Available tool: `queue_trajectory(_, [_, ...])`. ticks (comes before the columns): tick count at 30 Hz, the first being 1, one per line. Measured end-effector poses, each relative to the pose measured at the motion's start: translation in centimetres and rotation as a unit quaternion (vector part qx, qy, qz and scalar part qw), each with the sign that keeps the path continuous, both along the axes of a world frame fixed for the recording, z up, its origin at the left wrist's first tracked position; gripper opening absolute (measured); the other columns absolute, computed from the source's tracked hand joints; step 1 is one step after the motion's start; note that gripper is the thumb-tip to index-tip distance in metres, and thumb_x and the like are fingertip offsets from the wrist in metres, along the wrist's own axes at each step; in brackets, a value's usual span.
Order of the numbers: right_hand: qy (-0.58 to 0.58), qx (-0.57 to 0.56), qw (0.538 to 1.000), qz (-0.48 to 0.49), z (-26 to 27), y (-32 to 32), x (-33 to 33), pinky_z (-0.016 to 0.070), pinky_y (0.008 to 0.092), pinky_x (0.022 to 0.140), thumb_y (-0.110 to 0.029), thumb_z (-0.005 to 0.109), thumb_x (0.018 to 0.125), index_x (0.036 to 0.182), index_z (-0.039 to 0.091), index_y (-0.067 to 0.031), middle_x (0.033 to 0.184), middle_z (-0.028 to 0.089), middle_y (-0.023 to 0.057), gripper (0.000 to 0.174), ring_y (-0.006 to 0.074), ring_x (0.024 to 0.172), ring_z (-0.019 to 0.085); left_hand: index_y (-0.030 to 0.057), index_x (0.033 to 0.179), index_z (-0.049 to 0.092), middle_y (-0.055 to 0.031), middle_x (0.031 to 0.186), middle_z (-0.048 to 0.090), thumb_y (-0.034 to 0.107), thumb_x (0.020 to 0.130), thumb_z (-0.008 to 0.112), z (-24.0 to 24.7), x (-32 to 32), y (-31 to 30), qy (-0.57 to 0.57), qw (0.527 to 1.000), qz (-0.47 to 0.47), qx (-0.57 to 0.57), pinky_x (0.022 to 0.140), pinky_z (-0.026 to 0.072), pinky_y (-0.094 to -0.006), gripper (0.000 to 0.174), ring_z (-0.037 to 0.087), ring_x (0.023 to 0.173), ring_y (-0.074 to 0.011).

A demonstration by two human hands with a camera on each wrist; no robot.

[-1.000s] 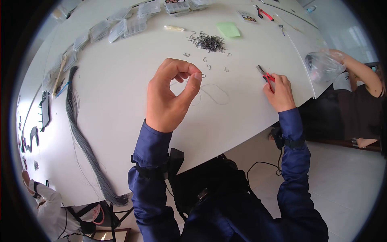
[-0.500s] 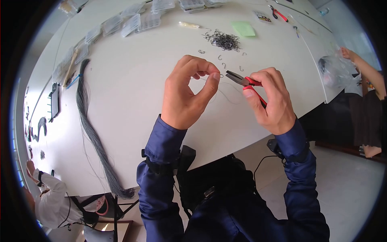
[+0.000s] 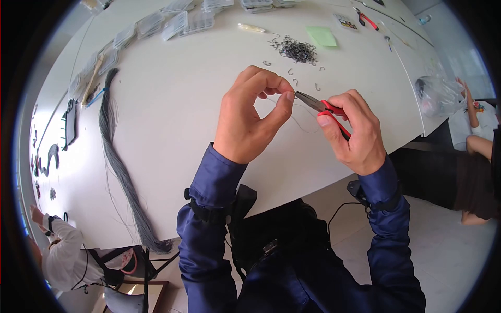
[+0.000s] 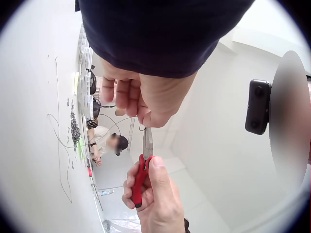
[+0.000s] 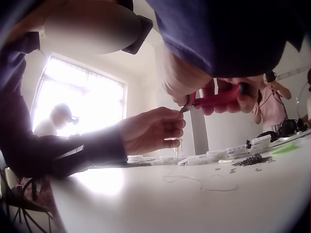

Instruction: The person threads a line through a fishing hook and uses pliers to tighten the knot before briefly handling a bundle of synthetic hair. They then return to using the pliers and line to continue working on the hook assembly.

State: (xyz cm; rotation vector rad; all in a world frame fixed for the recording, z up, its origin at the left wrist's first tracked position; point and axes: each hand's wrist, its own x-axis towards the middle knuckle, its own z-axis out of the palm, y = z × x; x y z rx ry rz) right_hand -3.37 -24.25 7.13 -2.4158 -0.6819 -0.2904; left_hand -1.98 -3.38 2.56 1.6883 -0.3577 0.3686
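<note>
- Right hand (image 3: pixel 356 133), curled round red-handled pliers (image 3: pixel 311 101), has moved left since the earlier frame; the plier tips now meet the other hand's fingertips.
- Left hand (image 3: pixel 242 121) pinches a small hook (image 4: pixel 141 127) between thumb and forefinger (mostly hidden), above the white table (image 3: pixel 172 130).
- Thin line (image 4: pixel 58 92) lies loosely looped below.
- Farther away: a dark hook pile (image 3: pixel 296 50), green paper (image 3: pixel 322 36) right of it.

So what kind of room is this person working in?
It looks like a workroom for small, fiddly handwork, though I can't be sure. On the white table are a heap of tiny dark hooks and clear plastic boxes, and the right hand holds red-handled pliers.
</note>
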Motion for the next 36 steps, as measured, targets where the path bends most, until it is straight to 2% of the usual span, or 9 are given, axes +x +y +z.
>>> queue_trajectory(12, [0.026,0.013,1.0,-0.01,0.3,0.1,-0.3,0.0485,0.0346,0.061,-0.02,0.071,0.09,0.093,0.058,-0.0011,0.079,0.06,0.0104,0.023,0.0234,0.063,0.056,0.0022,0.089,0.064,-0.0068,0.087,0.062,0.008,0.083,0.071,-0.1,0.0,0.0,-0.004,1.0,-0.001,0.001,0.073,0.047,-0.0314,0.01,0.055,0.078,-0.0196])
queue_trajectory(24, [0.027,0.014,1.0,0.001,0.2,-0.1,-0.5,0.0492,0.0324,0.058,-0.023,0.07,0.091,0.093,0.057,-0.0007,0.076,0.062,0.0102,0.026,0.0218,0.059,0.06,0.002,0.089,0.063,-0.0064,0.088,0.062,0.005,0.081,0.069,-0.2,-0.1,-0.1,0.011,1.0,-0.012,-0.005,0.073,0.0468,-0.0309,0.011,0.055,0.078,-0.0193])
queue_trajectory(26, [0.149,0.085,0.985,-0.035,0.7,0.1,-0.6,0.0488,0.0318,0.062,-0.026,0.068,0.092,0.094,0.058,-0.0004,0.079,0.063,0.0097,0.027,0.0196,0.064,0.06,0.0027,0.091,0.064,-0.0058,0.089,0.062,0.005,0.083,0.07,-0.1,-0.1,-0.3,0.012,0.998,-0.025,-0.049,0.075,0.0464,-0.0307,0.01,0.055,0.081,-0.0196])
queue_trajectory(27, [0.208,0.121,0.969,-0.053,0.9,0.2,-0.6,0.0486,0.0315,0.064,-0.027,0.067,0.093,0.095,0.058,-0.0002,0.08,0.063,0.0095,0.028,0.0184,0.067,0.061,0.0031,0.092,0.065,-0.0056,0.089,0.062,0.005,0.084,0.07,-0.1,0.0,-0.4,0.012,0.997,-0.032,-0.071,0.075,0.0463,-0.0306,0.009,0.055,0.082,-0.0197])
queue_trajectory(28, [0.305,0.241,0.921,-0.039,0.8,0.3,-0.4,0.0482,0.0314,0.066,-0.028,0.066,0.093,0.096,0.059,-0.0004,0.082,0.064,0.009,0.028,0.0178,0.071,0.061,0.0035,0.092,0.065,-0.0053,0.09,0.063,0.005,0.085,0.07,0.0,-0.1,-0.4,0.006,0.997,-0.04,-0.073,0.076,0.0461,-0.0309,0.009,0.056,0.084,-0.0201])
queue_trajectory(29, [0.392,0.356,0.848,-0.024,0.7,0.6,-0.2,0.0479,0.0314,0.069,-0.028,0.066,0.093,0.097,0.059,-0.0005,0.084,0.064,0.0086,0.029,0.0172,0.074,0.061,0.0039,0.093,0.066,-0.0051,0.091,0.063,0.005,0.086,0.07,0.2,-0.1,-0.4,0.0,0.996,-0.049,-0.074,0.077,0.046,-0.0311,0.008,0.056,0.086,-0.0205])
queue_trajectory(30, [0.47,0.462,0.752,-0.008,0.5,0.9,-0.1,0.0475,0.0313,0.072,-0.029,0.065,0.093,0.098,0.06,-0.0007,0.086,0.064,0.0082,0.029,0.0166,0.078,0.06,0.0044,0.094,0.067,-0.0049,0.091,0.063,0.005,0.087,0.07,0.4,-0.2,-0.3,-0.005,0.995,-0.058,-0.075,0.077,0.0458,-0.0313,0.008,0.056,0.089,-0.0209])
queue_trajectory(34, [0.54,0.545,0.642,-0.007,-0.1,2.4,0.0,0.0462,0.0353,0.077,-0.023,0.059,0.094,0.116,0.058,-0.0022,0.096,0.062,0.0072,0.031,0.0197,0.087,0.058,0.004,0.098,0.068,-0.0062,0.097,0.063,0.004,0.088,0.069,0.6,-0.3,0.1,-0.033,0.996,-0.073,-0.026,0.082,0.0454,-0.0324,0.01,0.056,0.095,-0.0203])
queue_trajectory(36, [0.538,0.567,0.624,-0.008,0.3,2.9,0.0,0.0476,0.0336,0.076,-0.018,0.063,0.092,0.107,0.06,-0.0026,0.093,0.062,0.0071,0.022,0.0185,0.085,0.059,0.0014,0.101,0.066,-0.0071,0.102,0.061,0.0,0.09,0.067,0.7,-0.4,0.3,-0.032,0.995,-0.09,-0.001,0.088,0.0436,-0.0319,0.011,0.053,0.095,-0.0162])
